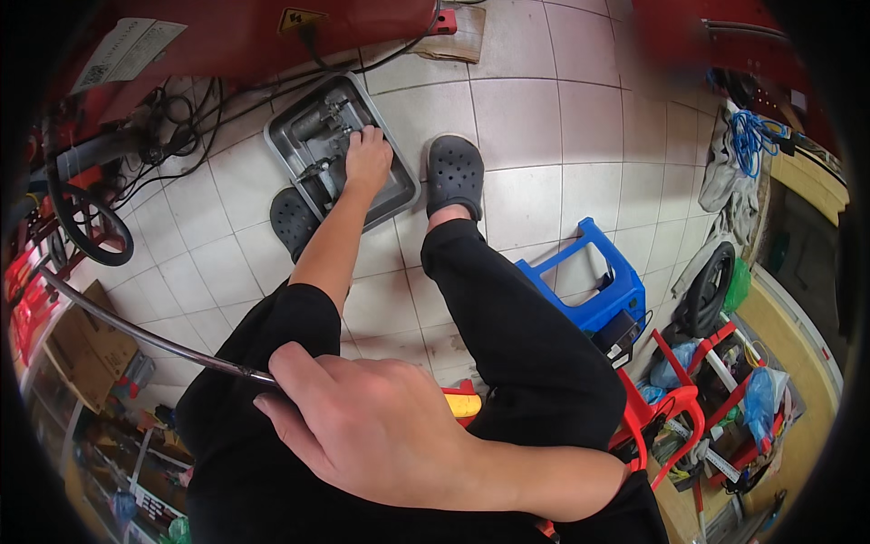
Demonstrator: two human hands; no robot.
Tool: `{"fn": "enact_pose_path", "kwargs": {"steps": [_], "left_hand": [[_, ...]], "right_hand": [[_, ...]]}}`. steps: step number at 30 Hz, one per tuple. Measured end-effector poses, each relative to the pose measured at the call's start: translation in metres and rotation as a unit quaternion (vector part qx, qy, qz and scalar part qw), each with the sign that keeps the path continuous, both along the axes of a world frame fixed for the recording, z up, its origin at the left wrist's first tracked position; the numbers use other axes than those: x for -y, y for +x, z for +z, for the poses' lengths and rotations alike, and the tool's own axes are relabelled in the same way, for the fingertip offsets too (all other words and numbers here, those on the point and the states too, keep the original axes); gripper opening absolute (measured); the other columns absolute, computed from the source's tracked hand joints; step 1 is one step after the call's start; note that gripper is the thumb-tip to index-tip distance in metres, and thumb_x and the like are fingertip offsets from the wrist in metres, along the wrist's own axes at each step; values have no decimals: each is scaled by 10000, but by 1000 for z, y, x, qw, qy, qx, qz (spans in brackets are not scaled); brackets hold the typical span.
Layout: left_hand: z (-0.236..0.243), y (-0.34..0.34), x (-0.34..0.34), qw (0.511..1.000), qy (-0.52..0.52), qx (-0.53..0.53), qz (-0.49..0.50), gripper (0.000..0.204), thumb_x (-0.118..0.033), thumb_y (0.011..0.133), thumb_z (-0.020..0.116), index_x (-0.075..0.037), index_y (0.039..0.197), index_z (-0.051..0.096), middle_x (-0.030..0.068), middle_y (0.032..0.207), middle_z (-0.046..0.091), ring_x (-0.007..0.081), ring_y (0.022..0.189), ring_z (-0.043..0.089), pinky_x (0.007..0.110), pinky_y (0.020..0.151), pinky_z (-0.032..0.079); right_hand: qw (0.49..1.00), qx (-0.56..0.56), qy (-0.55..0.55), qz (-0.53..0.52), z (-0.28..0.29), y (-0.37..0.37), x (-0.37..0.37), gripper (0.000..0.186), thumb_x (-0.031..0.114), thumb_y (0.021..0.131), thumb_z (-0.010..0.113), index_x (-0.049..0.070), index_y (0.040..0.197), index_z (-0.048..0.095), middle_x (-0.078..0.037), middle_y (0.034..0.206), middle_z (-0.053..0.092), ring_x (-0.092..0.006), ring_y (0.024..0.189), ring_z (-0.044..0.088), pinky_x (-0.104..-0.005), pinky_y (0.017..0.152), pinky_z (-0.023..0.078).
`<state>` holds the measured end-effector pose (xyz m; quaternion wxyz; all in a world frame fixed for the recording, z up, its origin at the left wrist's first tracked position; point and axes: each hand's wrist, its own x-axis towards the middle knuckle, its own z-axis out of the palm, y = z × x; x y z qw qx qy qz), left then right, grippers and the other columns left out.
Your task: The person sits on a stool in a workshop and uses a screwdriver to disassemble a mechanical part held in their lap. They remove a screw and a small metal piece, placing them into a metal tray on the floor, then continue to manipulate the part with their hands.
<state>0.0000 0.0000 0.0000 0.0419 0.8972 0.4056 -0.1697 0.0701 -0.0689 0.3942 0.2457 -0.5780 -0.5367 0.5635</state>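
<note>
My left hand (369, 161) reaches down into a grey metal tray (394, 195) on the floor. Its fingers are bent down among metal parts (317, 122), and what they hold, if anything, is hidden. Cylindrical pieces lie in the tray. Close to me, my right hand (372, 417) is closed around one end of a long, shiny metal rod (154, 340), which runs off to the left. A yellow and red piece (463, 403) shows behind this hand; whether it belongs to the rod I cannot tell.
The tray stands between my dark clogs (455, 172). A blue plastic stool (607, 290) is right of my leg. Black cables (195, 122) lie beside the red machine (227, 41) at the far left. A red frame (680, 399) and bagged items clutter the lower right.
</note>
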Motion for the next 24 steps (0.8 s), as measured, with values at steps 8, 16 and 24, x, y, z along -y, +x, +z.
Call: {"fn": "enact_pose_path", "kwargs": {"steps": [8, 16, 24], "left_hand": [[2, -4, -6, 997, 42, 69, -1, 202, -261, 657, 659, -102, 782, 657, 47, 892, 523, 226, 945, 446, 373, 782, 349], [157, -21, 19, 862, -137, 395, 288, 178, -243, 703, 645, -78, 768, 643, 67, 827, 568, 200, 814, 508, 362, 694, 388], [351, -67, 32, 298, -389, 752, 441, 136, -160, 833, 544, -47, 906, 565, -2, 723, 514, 86, 644, 482, 230, 562, 387]], "right_hand": [[1000, 21, 12, 8, 2, -3, 11, 225, 203, 807, 624, 41, 809, 467, -85, 549, 514, -275, 469, 536, -361, 424, 407], [994, -15, 27, -104, 6, -2, 3, 254, 243, 902, 501, -8, 885, 538, -126, 602, 509, -189, 544, 519, -301, 546, 415], [958, -179, 67, -213, 24, -12, 5, 343, 345, 947, 431, 56, 786, 522, 75, 560, 340, -10, 482, 289, -193, 416, 209]]}}
